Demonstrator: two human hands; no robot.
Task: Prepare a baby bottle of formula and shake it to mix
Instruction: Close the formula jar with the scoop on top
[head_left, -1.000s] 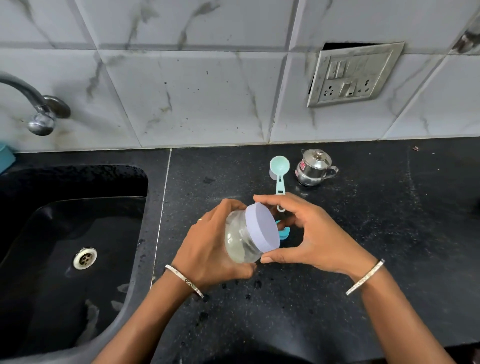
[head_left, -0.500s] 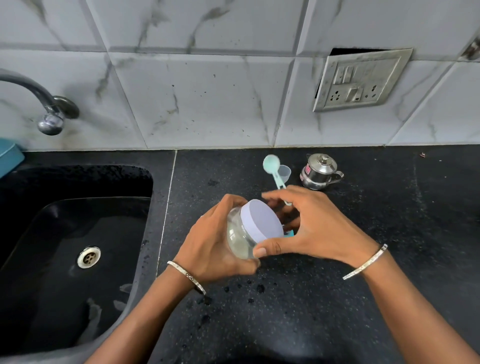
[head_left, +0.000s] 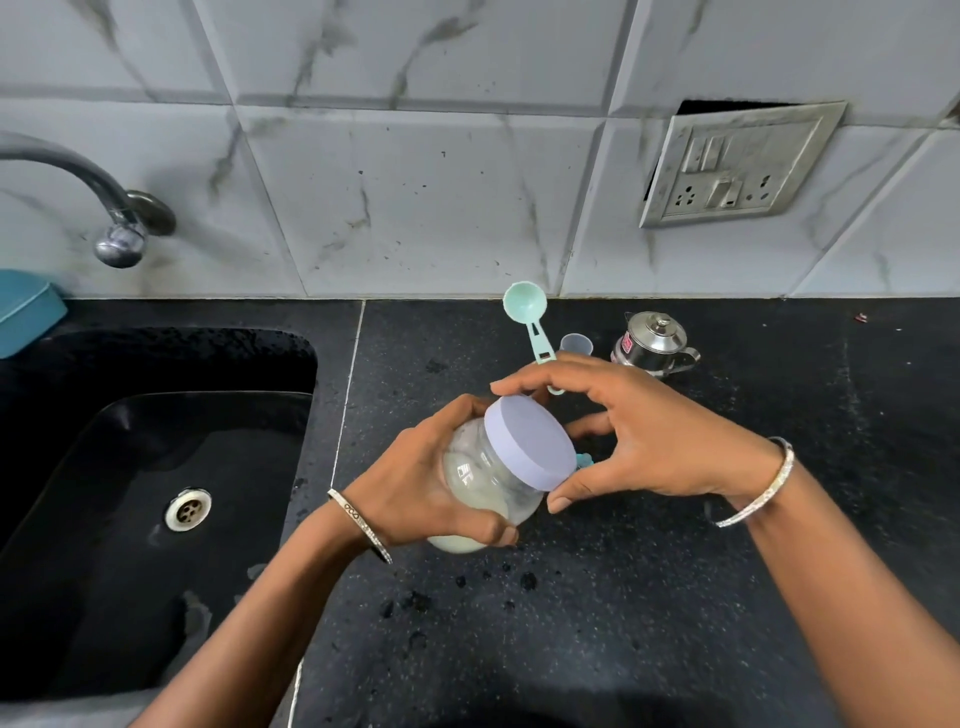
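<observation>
Over one black countertop (head_left: 623, 597), centre frame: one bottle (head_left: 483, 478), tilted, milky liquid inside, one lavender lid (head_left: 530, 441) on. Left hand (head_left: 415, 483) wraps the body; right hand (head_left: 660, 441) curls thumb and fingertips round the lid rim. At 12: one mint scoop (head_left: 525, 304), handle end hidden behind the right fingers; one clear cup (head_left: 575, 344). One steel pot (head_left: 654, 340) at 1. One sink (head_left: 104, 519) at 9, one tap (head_left: 117, 228) at 10, one switch plate (head_left: 737, 166) at 2.

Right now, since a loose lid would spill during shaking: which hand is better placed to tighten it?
The right hand. Its thumb and fingers sit on the rim of the lavender lid, while the left hand grips the body of the tilted bottle, steadying it.
</observation>
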